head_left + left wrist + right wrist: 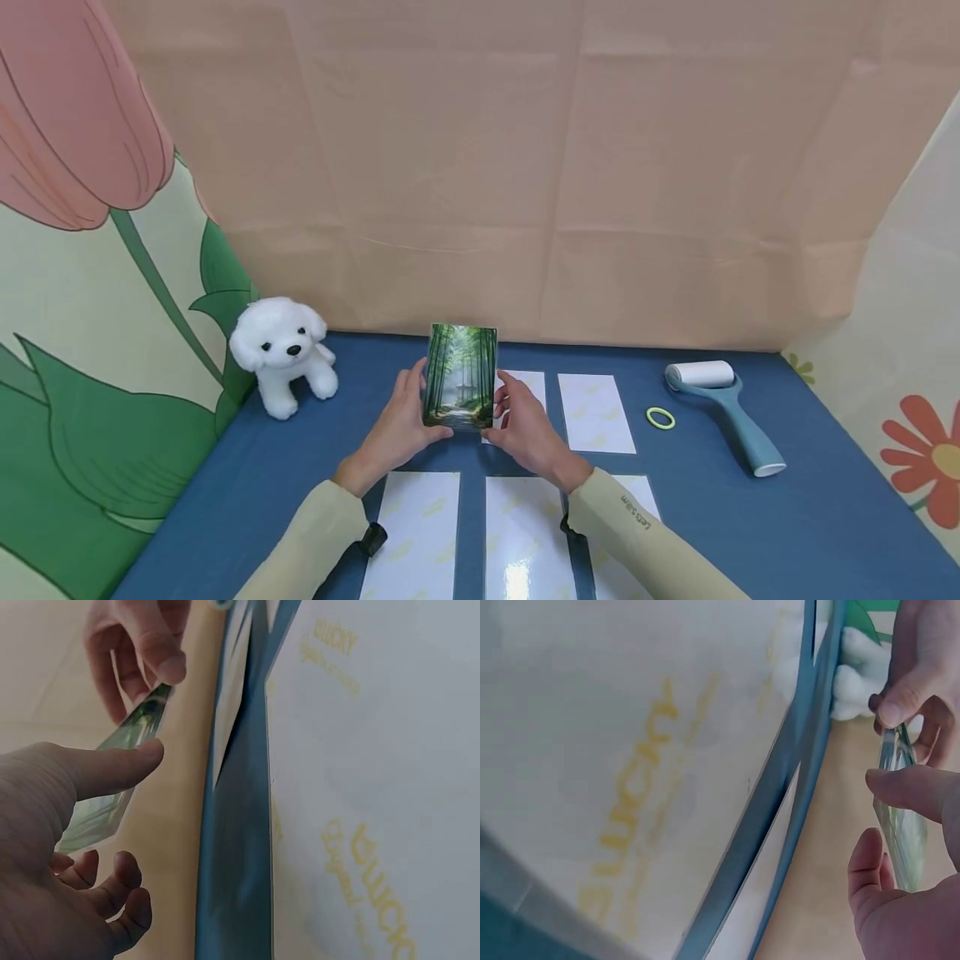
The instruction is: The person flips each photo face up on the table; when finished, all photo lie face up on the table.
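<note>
Glossy forest-print photo card [461, 377] held upright above the blue tabletop [750, 517].
Left hand [401, 429] and right hand [527, 429] pinch its side edges, picture facing the person, surface untouched.

Pale yellow printing runs across the white sheets [420, 533] lying on the blue table [787, 533]. In the left wrist view, one sheet [375, 780] carries the word "LUCKY" near its top. On the right sleeve [645, 542], small dark lettering reads roughly "Let's slim", though it is too small to be sure.
</note>
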Demonstrator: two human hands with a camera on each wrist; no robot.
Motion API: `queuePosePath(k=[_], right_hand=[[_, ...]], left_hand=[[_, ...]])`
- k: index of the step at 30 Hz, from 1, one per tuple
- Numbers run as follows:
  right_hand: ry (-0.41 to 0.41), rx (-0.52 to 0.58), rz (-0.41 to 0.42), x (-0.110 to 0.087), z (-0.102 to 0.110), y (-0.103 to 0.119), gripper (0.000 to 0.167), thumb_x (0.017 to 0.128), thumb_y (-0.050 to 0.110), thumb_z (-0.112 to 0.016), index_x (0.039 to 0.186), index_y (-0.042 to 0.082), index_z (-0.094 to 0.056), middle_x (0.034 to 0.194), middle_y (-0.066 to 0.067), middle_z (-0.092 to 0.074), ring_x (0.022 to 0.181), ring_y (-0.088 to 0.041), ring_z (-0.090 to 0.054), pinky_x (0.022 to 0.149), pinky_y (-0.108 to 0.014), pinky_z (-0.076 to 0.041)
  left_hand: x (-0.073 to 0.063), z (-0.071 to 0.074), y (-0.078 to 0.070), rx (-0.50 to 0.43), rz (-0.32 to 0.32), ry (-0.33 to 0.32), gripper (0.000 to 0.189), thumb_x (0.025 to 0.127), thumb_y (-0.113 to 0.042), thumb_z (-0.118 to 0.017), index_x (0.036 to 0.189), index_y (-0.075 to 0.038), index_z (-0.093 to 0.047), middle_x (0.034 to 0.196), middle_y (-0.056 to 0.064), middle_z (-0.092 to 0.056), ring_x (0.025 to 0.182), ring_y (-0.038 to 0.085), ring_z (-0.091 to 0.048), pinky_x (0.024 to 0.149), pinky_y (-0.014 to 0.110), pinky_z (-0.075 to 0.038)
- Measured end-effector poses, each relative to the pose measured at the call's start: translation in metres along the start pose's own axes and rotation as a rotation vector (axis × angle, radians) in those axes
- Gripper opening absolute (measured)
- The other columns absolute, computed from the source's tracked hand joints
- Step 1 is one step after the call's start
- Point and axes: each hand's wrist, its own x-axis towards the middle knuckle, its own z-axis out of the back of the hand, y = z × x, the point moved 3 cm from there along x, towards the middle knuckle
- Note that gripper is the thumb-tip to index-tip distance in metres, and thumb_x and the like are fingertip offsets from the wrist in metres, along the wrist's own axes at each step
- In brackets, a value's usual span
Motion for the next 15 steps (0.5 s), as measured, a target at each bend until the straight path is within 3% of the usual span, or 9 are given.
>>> queuePosePath(k=[7,15], right_hand=[[0.019,-0.074,0.027,0.003,-0.004,0.004,0.093,0.080,0.005,-0.086,0.152,-0.010,-0.030,0.104,-0.006,-0.055,0.085,-0.019,-0.056,0.072,-0.029,-0.051],[0.089,-0.153,-0.014,0.013,-0.015,0.005,0.091,0.080,0.015,-0.088,0.149,-0.012,-0.035,0.099,-0.005,-0.058,0.075,-0.014,-0.053,0.066,-0.029,-0.048]], left_hand=[[-0.001,0.002,0.008,0.056,0.014,0.005,0.111,0.076,-0.025,-0.092,0.158,0.001,-0.023,0.134,0.018,-0.042,0.107,0.031,-0.055,0.090,0.048,-0.051],[-0.003,0.006,0.024,0.106,0.012,0.029,0.100,0.076,-0.032,-0.092,0.150,0.007,-0.038,0.126,0.019,-0.049,0.102,0.028,-0.055,0.093,0.048,-0.049]])
